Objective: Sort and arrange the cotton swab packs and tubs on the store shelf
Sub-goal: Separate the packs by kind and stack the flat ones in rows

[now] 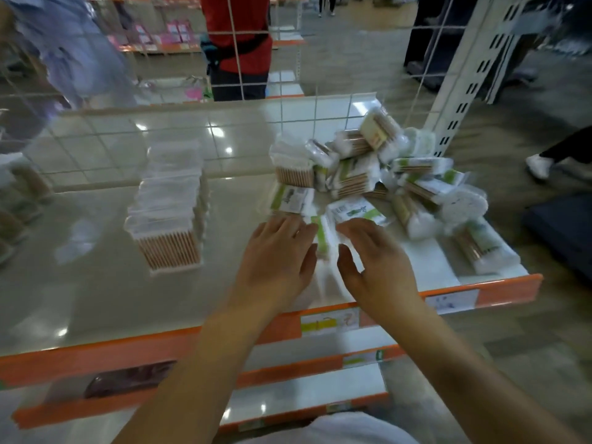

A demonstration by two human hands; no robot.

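Observation:
A jumbled pile of cotton swab packs with green and white labels lies on the right part of the white shelf. To its left stands a neat row of clear swab tubs running front to back. My left hand and my right hand hover side by side at the pile's near edge, fingers spread and straight. A green-striped pack lies between the two hands, touching neither clearly. The frame is blurred by motion.
An orange price strip edges the shelf front, with lower shelves below it. A white wire grid backs the shelf. Behind it stand a person in red and another in pale clothes. A perforated upright rises at the right.

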